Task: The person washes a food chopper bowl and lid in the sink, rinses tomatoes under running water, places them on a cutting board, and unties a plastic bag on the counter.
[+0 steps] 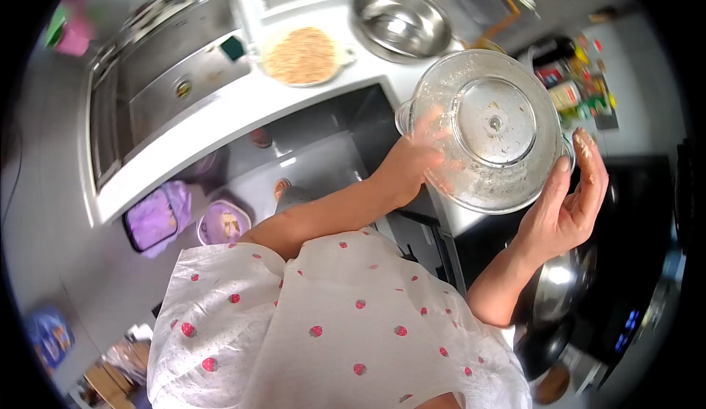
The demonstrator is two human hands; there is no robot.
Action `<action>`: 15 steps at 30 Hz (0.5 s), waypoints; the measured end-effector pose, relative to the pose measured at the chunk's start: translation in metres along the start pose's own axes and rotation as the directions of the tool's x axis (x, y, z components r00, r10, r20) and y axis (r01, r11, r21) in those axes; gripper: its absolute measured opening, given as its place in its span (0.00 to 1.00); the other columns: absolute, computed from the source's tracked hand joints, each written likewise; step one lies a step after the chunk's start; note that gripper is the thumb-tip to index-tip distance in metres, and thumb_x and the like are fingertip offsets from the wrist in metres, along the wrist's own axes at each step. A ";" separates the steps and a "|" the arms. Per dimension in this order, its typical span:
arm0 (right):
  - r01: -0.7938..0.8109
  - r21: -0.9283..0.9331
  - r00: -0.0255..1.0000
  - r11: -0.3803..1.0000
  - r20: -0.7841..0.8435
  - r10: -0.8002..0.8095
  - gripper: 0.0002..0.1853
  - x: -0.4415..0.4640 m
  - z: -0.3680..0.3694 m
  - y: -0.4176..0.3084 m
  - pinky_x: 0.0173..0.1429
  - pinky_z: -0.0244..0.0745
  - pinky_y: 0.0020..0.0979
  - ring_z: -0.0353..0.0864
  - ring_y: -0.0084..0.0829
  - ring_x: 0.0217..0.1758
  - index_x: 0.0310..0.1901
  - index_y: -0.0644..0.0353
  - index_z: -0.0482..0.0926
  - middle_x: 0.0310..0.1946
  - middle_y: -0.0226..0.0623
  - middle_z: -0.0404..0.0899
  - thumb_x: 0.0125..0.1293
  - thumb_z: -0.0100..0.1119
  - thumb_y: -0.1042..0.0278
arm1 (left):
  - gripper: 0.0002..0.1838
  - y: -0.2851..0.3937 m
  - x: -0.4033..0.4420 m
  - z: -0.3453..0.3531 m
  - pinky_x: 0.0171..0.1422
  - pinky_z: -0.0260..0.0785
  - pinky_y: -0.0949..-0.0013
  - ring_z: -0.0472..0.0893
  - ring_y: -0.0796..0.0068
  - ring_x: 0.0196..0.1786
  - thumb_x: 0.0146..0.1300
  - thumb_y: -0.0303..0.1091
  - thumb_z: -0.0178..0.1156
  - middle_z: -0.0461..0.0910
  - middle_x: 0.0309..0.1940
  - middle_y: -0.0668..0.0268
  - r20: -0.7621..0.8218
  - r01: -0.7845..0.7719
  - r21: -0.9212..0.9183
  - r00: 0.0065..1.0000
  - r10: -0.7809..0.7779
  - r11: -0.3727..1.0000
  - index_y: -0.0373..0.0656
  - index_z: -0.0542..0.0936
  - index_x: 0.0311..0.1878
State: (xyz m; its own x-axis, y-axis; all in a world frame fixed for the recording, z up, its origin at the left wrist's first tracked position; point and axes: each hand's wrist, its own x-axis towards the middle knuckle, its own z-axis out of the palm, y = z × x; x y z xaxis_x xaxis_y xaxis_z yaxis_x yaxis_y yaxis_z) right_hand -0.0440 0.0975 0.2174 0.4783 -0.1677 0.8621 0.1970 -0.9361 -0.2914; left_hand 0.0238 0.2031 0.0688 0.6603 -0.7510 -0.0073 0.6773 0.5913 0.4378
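Note:
A clear glass bowl (494, 133) with two side handles is up in front of me, over the counter's corner. Bits of pale residue cling to its glass. My left hand (412, 170) grips its left side, and some of those fingers show blurred through the glass. On the opposite side, my right hand (570, 207) pinches the right handle between thumb and fingers, with crumbs stuck to the fingertips. Left of the bowl, a dish of light brown, grainy food (301, 56) stands on the counter. A steel mixing bowl (401, 23) sits behind.
A steel sink (184, 63) holding a dark green sponge (232, 48) is at the left. Bottles and seasoning packs (570, 85) stand at the back right. A lidded pan (555, 287) rests on the black stove to the right. Below the counter is a purple-lined bin (153, 218).

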 end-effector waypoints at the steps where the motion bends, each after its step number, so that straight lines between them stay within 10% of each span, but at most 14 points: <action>1: 0.011 0.033 1.000 0.999 0.028 -0.012 0.10 0.000 0.012 -0.011 0.54 0.68 0.32 0.75 0.35 0.48 0.41 0.68 0.76 0.43 0.45 0.76 0.57 0.53 0.82 | 0.43 0.015 -0.012 -0.006 0.33 0.79 0.65 0.77 0.50 0.48 0.53 0.22 0.50 0.49 0.65 0.48 -0.019 -0.043 0.013 0.999 0.043 0.999 0.48 0.40 0.69; 10: 0.081 0.534 0.957 0.842 0.196 -0.216 0.09 0.008 0.158 -0.140 0.51 0.69 0.31 0.77 0.36 0.42 0.39 0.66 0.77 0.38 0.43 0.78 0.54 0.54 0.82 | 0.38 0.168 -0.143 -0.062 0.33 0.79 0.65 0.75 0.53 0.52 0.52 0.21 0.50 0.49 0.65 0.50 -0.438 -0.308 0.185 0.824 0.359 0.933 0.44 0.48 0.68; 15: 0.052 0.651 0.908 0.758 0.284 -0.307 0.12 -0.009 0.235 -0.217 0.54 0.66 0.37 0.77 0.29 0.30 0.38 0.59 0.77 0.29 0.33 0.79 0.50 0.60 0.79 | 0.41 0.230 -0.205 -0.106 0.35 0.77 0.63 0.75 0.52 0.51 0.47 0.16 0.43 0.52 0.64 0.50 -0.631 -0.376 0.433 0.523 0.573 0.819 0.47 0.48 0.68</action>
State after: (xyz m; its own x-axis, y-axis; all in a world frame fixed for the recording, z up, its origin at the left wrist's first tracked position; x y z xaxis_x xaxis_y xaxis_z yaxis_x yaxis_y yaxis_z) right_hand 0.1096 0.3749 0.1754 0.6172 0.2229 0.7546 0.7312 -0.5167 -0.4454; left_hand 0.0791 0.5242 0.0755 0.9384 0.1314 -0.3197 0.1662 0.6393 0.7508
